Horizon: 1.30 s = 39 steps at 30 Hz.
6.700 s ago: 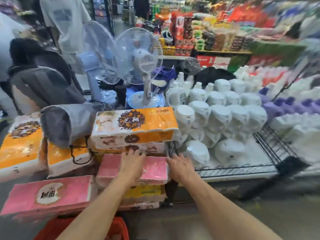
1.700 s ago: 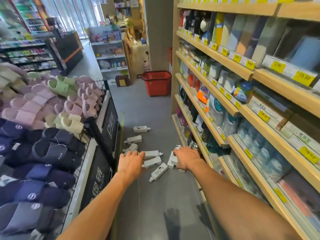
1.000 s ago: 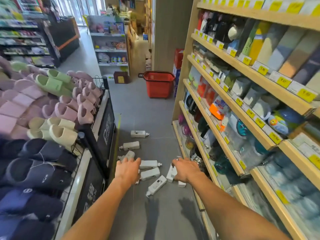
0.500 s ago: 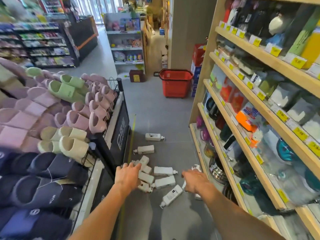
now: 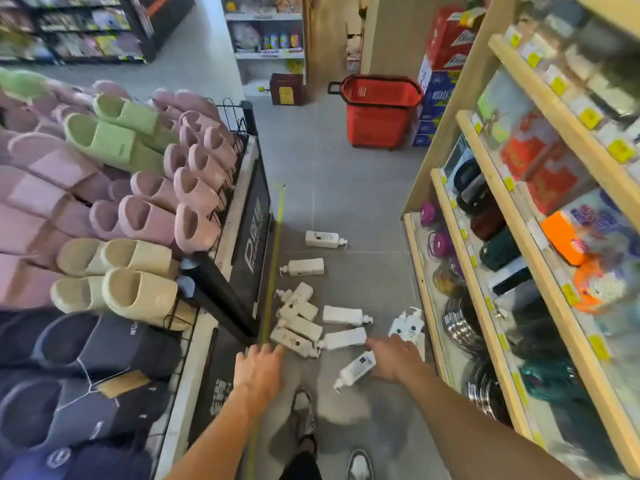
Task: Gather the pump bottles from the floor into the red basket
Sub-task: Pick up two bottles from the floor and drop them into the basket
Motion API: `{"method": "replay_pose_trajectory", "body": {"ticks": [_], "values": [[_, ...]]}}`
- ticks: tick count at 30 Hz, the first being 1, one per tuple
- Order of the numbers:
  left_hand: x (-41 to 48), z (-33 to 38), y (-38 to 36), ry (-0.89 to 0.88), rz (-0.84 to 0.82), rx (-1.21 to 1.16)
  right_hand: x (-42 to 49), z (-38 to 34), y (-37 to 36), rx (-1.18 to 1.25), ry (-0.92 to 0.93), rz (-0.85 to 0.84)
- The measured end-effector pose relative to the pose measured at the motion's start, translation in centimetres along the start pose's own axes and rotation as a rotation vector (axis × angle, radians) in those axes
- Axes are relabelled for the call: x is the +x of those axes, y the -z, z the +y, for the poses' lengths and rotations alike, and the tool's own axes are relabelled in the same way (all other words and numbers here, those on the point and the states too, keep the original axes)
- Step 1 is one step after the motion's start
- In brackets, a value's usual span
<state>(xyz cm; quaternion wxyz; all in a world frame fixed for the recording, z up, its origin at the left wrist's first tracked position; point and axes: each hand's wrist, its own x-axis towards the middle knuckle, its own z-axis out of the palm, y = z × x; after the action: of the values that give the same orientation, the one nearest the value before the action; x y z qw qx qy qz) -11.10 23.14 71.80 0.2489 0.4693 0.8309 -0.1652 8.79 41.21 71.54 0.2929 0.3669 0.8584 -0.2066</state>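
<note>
Several white pump bottles lie scattered on the grey aisle floor: a far one (image 5: 323, 239), another (image 5: 304, 267) behind a cluster (image 5: 298, 320), and a near one (image 5: 356, 368) lying aslant. The red basket (image 5: 379, 114) stands farther down the aisle by the shelf end, apart from the bottles. My left hand (image 5: 259, 370) reaches forward with relaxed fingers, just short of the cluster, holding nothing. My right hand (image 5: 394, 358) hovers over the bottles near the shelf base (image 5: 410, 329), fingers spread and empty.
A slipper display rack (image 5: 138, 202) with a black sign panel bounds the aisle on the left. Wooden shelves (image 5: 512, 237) of goods line the right. My feet (image 5: 304, 420) stand just behind the bottles. Stacked boxes (image 5: 436, 95) sit beside the basket.
I have walked down the aisle toward the bottles; they and the basket appear nearer and lower in view. Both hands stay stretched forward and empty.
</note>
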Motion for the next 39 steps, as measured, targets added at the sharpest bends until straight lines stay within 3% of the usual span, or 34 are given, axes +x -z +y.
{"method": "replay_pose_trajectory", "body": {"ticks": [10, 17, 25, 31, 35, 39], "values": [[13.4, -3.9, -1.9, -0.009, -0.161, -0.006, 10.4, 1.0, -2.9, 0.047, -0.090, -0.112], [23.6, -5.1, -5.8, 0.044, -0.173, -0.055, 18.6, 4.7, -7.8, 0.099, -0.061, -0.268], [37.2, -2.0, -21.8, 0.155, -0.345, -0.158, 32.9, 8.5, -21.7, 0.139, -0.118, -0.357], [46.8, -1.0, -34.6, 0.138, -0.359, -0.143, 43.7, 11.8, -34.0, 0.187, -0.214, -0.342], [52.9, -1.3, -42.2, 0.034, -0.269, -0.030, 50.3, 14.0, -40.9, -0.029, -0.116, -0.270], [58.4, -2.4, -48.5, -0.190, -0.120, 0.107, 54.7, 14.8, -46.2, -0.309, 0.056, -0.322]]}}
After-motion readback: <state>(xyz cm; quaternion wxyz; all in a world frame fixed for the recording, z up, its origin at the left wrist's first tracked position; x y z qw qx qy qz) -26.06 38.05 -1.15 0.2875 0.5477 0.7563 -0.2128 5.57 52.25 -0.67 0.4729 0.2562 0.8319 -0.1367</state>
